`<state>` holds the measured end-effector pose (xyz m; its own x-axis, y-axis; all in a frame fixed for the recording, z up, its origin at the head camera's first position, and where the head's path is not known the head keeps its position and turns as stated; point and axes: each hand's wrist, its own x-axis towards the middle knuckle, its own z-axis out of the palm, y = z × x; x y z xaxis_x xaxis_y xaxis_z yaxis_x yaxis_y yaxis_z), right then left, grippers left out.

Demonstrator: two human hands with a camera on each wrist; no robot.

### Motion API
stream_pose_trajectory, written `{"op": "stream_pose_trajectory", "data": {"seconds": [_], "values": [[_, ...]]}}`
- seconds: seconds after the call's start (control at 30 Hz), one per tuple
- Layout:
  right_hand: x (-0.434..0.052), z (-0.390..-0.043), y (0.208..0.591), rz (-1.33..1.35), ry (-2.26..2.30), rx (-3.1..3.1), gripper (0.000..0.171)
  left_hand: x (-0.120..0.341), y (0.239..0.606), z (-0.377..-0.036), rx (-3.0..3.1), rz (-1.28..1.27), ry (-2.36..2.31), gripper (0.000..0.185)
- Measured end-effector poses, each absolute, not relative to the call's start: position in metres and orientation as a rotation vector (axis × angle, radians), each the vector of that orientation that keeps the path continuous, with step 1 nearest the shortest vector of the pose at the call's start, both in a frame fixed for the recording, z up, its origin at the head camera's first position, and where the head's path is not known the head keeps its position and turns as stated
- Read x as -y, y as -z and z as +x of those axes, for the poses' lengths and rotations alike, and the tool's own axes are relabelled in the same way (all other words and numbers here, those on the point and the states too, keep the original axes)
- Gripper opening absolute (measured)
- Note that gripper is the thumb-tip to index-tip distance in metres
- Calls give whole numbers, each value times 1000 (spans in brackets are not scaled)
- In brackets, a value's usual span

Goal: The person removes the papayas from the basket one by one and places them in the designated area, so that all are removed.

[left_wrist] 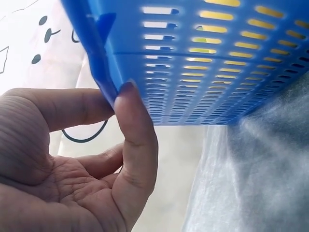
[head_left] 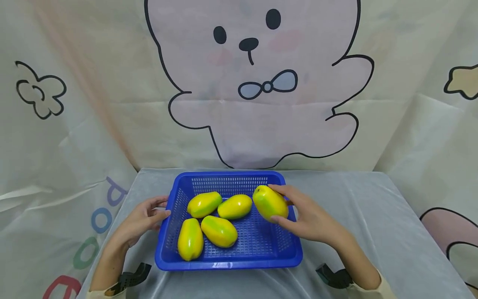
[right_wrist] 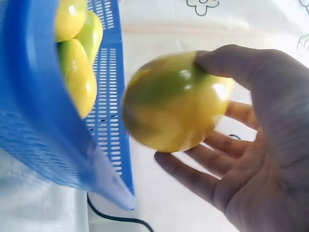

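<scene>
At the lower left of the head view the left hand (head_left: 143, 218) lies on the grey tablecloth (head_left: 377, 232) against the left wall of the blue basket (head_left: 169, 245); its forearm runs off the bottom edge, where a black wrist mount is only partly visible. The left wrist view shows the grip more closely: thumb and one finger (left_wrist: 137, 140) pinch the basket's rim between them, the fingertip partly hidden behind the blue edge, the other fingers loosely bent and holding nothing. Through the slotted basket wall (left_wrist: 217, 63) only yellow slivers of the fruit inside can be made out. In the middle of the head view four yellow-green mangoes (head_left: 220, 230) lie on the basket floor, two toward the back touching end to end, two nearer the front just beside each other. Right of centre, the right hand (head_left: 310, 218) holds a fifth mango (head_left: 270, 202) above the basket's right rear part, thumb on one side and spread fingers on the other; whether the fruit touches the basket floor cannot be told. In the right wrist view this held mango (right_wrist: 174, 101) is slightly blurred, the thumb pressed on its top, the fingers (right_wrist: 212, 159) open beneath it, and the basket is cut off at the left edge.
</scene>
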<state>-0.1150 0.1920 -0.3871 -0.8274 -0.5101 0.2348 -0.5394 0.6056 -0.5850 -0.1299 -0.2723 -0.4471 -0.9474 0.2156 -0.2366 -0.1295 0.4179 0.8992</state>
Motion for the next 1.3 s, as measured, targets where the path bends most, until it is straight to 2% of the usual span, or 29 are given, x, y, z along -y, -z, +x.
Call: {"op": "stream_pose_trajectory", "data": {"seconds": [0.97, 1.3], "values": [[-223, -128, 409, 339, -1128, 2699, 67, 279, 443, -124, -2360, 67, -1559, 69], [-241, -122, 418, 210, -1078, 2719, 71, 271, 447, -131, -2358, 87, -1543, 71]]}}
